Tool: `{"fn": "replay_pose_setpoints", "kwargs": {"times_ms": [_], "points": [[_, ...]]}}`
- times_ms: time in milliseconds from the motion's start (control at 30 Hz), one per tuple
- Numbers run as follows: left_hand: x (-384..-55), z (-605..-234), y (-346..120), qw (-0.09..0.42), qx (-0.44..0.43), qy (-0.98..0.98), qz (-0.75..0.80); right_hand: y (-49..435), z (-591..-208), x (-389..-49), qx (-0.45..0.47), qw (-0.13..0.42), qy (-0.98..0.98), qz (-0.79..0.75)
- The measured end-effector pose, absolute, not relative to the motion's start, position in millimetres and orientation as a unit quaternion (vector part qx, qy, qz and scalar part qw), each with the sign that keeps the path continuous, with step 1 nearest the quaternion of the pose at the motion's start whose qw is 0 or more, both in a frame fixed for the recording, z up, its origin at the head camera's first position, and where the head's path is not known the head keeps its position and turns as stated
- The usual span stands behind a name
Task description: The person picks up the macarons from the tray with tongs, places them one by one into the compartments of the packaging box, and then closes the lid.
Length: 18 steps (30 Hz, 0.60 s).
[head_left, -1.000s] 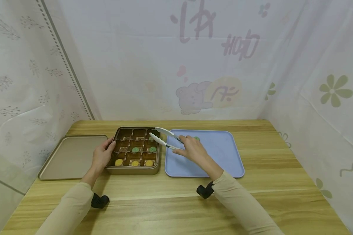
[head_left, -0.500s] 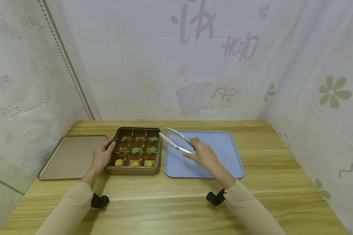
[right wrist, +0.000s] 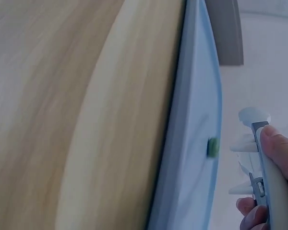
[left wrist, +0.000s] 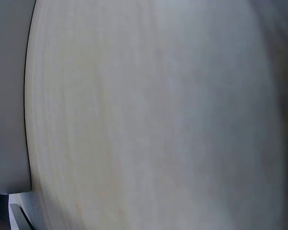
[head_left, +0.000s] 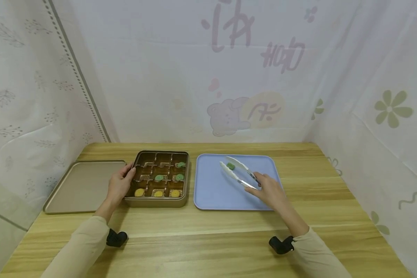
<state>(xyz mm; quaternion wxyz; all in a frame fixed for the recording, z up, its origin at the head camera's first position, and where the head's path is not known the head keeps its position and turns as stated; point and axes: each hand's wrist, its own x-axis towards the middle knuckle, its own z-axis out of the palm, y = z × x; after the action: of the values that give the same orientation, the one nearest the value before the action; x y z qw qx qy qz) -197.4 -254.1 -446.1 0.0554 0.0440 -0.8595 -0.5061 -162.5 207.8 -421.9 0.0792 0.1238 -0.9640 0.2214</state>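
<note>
My left hand [head_left: 119, 186] holds the left side of a bronze tin box [head_left: 156, 202], thumb at the rim. An insert divides the tin into several compartments: yellow cookies [head_left: 158, 194] lie in the front row, green cookies [head_left: 159, 177] in the middle row and the back right compartment. Over the blue tray [head_left: 212, 195], my right hand [head_left: 272, 194] grips a pair of white-tipped tongs [head_left: 247, 185]. The tongs' arms are spread, one tip on each side of a green cookie [head_left: 231, 166] near the tray's back. In the right wrist view, thumb and fingers wrap the tongs' handle [right wrist: 277, 189].
A flat bronze lid [head_left: 80, 187] lies left of the tin, partly behind the left forearm. Wood tabletop [head_left: 194, 243] extends in front of tin and tray. A printed curtain [head_left: 160, 77] closes off the back and sides. Mostly tabletop fills the left wrist view.
My right hand has carried the spread tongs from the tin's back right compartment rightward to the cookie on the tray. The green cookie in that compartment now shows plainly. The left hand stays put.
</note>
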Motion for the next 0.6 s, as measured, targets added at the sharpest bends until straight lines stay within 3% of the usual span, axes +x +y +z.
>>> {"fn": "replay_pose_setpoints", "kwargs": {"times_ms": [600], "points": [[-198, -448, -255, 0.056, 0.052, -0.859, -0.507, 234, -433, -166, 0.106, 0.041, -0.973, 0.201]]}}
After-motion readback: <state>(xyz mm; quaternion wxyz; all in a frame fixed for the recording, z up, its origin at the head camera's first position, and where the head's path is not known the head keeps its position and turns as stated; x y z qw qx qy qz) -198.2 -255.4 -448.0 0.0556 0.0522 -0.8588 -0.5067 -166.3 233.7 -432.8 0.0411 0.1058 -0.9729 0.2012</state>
